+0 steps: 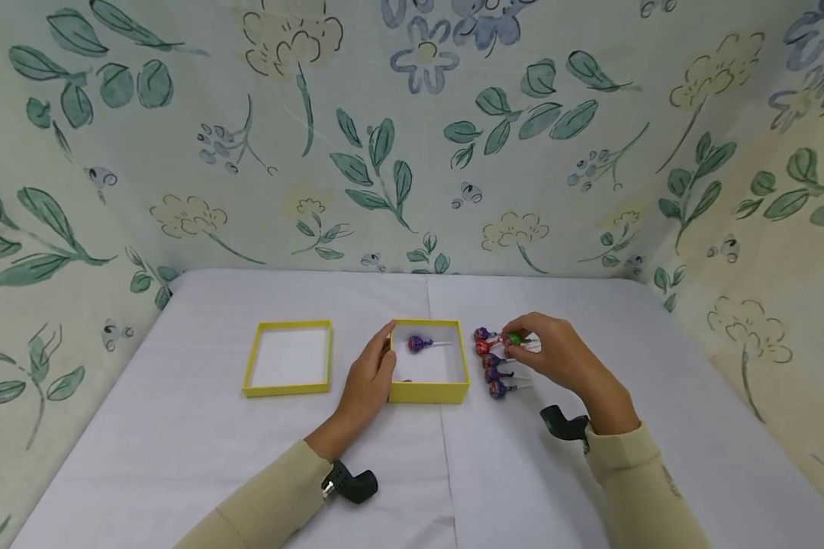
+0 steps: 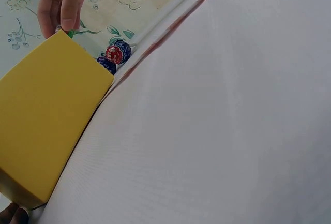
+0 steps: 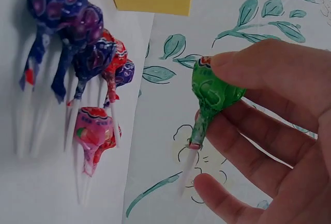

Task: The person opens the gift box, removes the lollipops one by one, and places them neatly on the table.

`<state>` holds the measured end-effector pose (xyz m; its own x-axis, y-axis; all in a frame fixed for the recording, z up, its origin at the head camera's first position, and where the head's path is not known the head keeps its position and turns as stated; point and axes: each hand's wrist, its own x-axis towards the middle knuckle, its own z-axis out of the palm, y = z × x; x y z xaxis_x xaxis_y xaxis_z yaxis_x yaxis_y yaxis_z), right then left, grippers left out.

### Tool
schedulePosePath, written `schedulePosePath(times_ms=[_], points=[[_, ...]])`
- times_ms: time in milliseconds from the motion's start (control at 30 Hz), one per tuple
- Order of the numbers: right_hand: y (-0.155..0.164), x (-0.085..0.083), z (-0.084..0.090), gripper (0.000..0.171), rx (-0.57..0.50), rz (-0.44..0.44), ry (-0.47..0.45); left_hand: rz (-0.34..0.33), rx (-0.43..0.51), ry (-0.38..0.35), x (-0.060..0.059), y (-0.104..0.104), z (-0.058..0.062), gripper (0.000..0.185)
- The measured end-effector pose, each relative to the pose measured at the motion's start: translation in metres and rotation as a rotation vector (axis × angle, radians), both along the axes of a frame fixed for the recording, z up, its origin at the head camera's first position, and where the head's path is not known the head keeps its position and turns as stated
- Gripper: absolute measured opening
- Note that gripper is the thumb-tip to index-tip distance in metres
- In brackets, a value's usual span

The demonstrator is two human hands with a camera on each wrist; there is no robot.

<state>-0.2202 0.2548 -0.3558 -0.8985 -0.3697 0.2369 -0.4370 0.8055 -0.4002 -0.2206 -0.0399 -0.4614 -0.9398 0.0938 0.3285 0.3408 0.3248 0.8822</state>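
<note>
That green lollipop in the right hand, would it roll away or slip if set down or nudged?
The green lollipop probably rolls a little on its round head, though its thin white stick should make it curve, not run off. Its crinkled wrapper looks glossy, so perhaps slippery. The right hand lifts it with only fingers, so it seems light.

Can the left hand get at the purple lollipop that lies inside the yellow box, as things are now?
Probably yes. The left hand rests on the rim of the yellow box, which has no lid on it, and the purple lollipop lies uncovered just past the fingers.
</note>
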Motion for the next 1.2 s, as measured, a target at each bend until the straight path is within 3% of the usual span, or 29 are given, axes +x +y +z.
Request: schedulePosePath(times_ms=[267, 667, 933, 1200], points=[[0.007, -0.002, -0.012, 0.031, 0.058, -0.067, -0.063, 0.008, -0.003, 0.007, -0.001, 0.000, -0.001, 0.049], [0.015, -0.007, -0.021, 0.023, 0.092, -0.066, -0.117, 0.010, 0.001, 0.001, -0.002, 0.001, -0.001, 0.049], [0.019, -0.008, -0.023, 0.023, 0.106, -0.047, -0.096, 0.011, -0.009, 0.006, -0.001, -0.001, -0.002, 0.049], [0.019, -0.009, -0.024, 0.025, 0.135, -0.068, -0.171, 0.003, -0.002, 0.005, 0.000, 0.000, -0.001, 0.049]])
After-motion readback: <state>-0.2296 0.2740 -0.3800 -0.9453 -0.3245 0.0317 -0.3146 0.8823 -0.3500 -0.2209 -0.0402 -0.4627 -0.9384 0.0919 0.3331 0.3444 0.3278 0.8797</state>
